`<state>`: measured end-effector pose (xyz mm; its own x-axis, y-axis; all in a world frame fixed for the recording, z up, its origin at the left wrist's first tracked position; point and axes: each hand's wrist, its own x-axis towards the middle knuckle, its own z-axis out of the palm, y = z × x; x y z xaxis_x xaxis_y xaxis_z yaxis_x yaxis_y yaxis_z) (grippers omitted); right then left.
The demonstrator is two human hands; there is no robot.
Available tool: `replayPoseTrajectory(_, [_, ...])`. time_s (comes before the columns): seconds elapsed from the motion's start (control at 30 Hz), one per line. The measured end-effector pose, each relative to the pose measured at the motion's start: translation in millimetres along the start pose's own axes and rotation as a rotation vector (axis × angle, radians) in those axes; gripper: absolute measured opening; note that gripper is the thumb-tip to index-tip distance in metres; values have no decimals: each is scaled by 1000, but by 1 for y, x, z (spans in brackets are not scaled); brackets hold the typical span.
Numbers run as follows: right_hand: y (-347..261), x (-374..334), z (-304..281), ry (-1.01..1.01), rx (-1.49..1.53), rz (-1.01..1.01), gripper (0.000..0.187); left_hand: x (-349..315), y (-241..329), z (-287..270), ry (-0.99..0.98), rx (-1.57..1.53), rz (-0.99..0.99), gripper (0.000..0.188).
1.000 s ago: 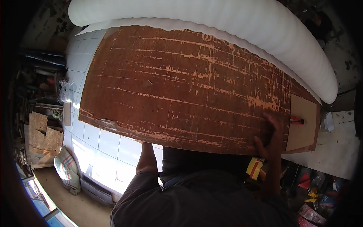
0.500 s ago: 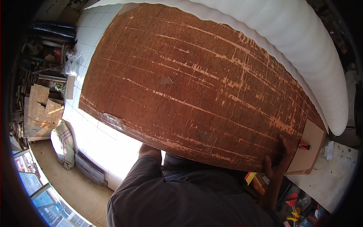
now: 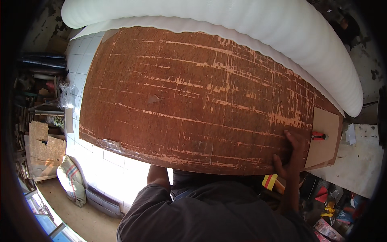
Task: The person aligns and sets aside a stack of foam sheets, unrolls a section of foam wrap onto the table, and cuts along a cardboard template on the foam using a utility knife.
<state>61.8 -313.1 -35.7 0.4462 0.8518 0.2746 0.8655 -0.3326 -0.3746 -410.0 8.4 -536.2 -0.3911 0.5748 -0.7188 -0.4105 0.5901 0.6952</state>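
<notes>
A large scored brown board (image 3: 181, 109) stretches in front of me. Near its right end, my right hand (image 3: 291, 155) rests on the surface by the near edge, fingers stretched out and thumb apart, holding nothing. Right beside it, a light brown cardboard piece (image 3: 324, 151) lies on the board with a small red cutter (image 3: 318, 136) on top. My left forearm (image 3: 158, 176) reaches under the near edge, and the board hides that hand. A thick roll of white foam sheet (image 3: 242, 16) lies along the far edge, its loose edge over the board.
At the left, a striped sack (image 3: 71, 181) stands by torn cardboard (image 3: 44, 153) and stacked scraps. White floor tiles (image 3: 115, 159) show beside the board. A pale worktop (image 3: 354, 157) is at the right, with assorted items (image 3: 328, 205) below it.
The view has turned, so the board lies more level and more of the foam roll's far left end shows. My right hand stays on the board, slightly farther from the cardboard piece.
</notes>
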Motion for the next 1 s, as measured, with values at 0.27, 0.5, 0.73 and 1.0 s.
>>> replayPoseTrajectory(0.27, [-1,8,1,19,79,-85,68,12,115,-17,104,3,241,65])
replayPoseTrajectory(0.5, [8,-5,-3,213,117,-111,48,-64,267,23,271,-268,812,43])
replayPoseTrajectory(0.73, [24,-20,-44,406,130,-20,38,-257,368,79,121,-177,1518,38])
replayPoseTrajectory(1.0, [96,-41,-88,262,-323,248,44,-476,340,213,-911,404,1967,30])
